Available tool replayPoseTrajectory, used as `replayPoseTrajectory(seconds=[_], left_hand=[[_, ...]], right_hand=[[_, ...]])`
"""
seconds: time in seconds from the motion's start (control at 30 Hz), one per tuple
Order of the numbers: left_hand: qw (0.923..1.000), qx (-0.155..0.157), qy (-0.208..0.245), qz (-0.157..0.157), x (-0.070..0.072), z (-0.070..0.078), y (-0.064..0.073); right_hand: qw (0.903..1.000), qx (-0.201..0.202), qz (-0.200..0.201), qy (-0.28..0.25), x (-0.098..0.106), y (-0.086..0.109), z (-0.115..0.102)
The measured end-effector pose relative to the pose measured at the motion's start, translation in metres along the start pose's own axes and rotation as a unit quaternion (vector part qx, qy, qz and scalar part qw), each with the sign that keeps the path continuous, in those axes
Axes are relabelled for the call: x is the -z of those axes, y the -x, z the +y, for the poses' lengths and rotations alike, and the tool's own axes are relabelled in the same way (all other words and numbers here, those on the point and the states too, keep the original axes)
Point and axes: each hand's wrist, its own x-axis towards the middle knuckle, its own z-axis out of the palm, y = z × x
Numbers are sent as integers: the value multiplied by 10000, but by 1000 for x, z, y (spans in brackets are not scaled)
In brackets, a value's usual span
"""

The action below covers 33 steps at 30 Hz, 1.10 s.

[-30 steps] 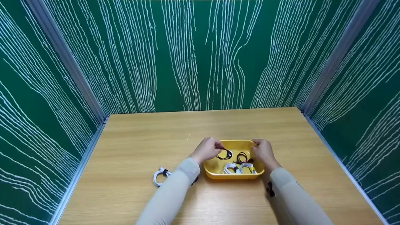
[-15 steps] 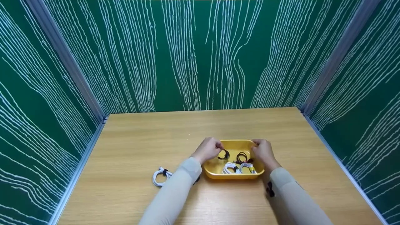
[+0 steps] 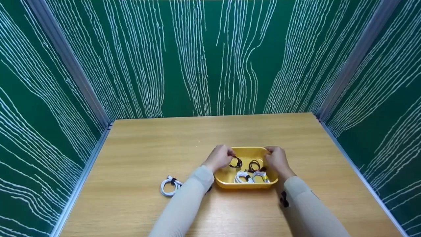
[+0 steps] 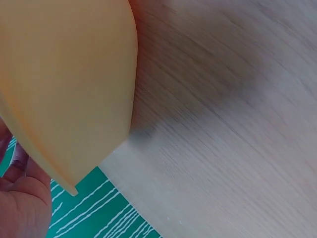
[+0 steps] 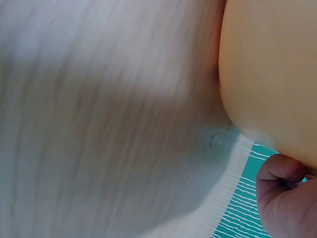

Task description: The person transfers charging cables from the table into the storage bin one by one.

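My left hand (image 3: 219, 157) reaches over the left rim of a yellow plastic tray (image 3: 250, 186). Its fingertips pinch a coiled black cable (image 3: 239, 163) just inside. In the left wrist view the same hand (image 4: 27, 203) shows beside the tray's outer wall (image 4: 74, 89), and the cable is hidden there. With curled fingers, my right hand (image 3: 277, 160) grips the tray's right back corner; in the right wrist view, this hand (image 5: 287, 198) is up against the wall. Inside the tray lie another black cable coil (image 3: 250, 166) and two white cable coils (image 3: 237, 177), (image 3: 256, 174) near the front.
A white coiled cable (image 3: 163, 188) with a black tie lies on the wooden table (image 3: 148, 148), left of the tray and partly behind my left forearm. Green walls (image 3: 187, 59) with white wavy lines enclose the table at the back and sides.
The black cable coil at my left fingertips has turned and shifted slightly left inside the tray. My right hand and the tray stay almost where they were.
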Motion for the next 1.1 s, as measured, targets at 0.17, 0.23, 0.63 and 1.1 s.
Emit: replayPoseTrajectory(seconds=[0.17, 0.23, 0.63, 1.1], left_hand=[[9999, -70, -2, 78, -2, 3, -1], [9999, -65, 7, 89, -3, 4, -2], [9997, -26, -200, 139, -18, 1, -10], [9991, 85, -384, 137, -23, 3, -9]], right_hand=[[9994, 236, 91, 238, 1, 1, 1], [9993, 250, 112, 265, 1, 1, 1], [10000, 37, 49, 78, -1, 2, -2], [9999, 43, 54, 78, 0, 2, -1]])
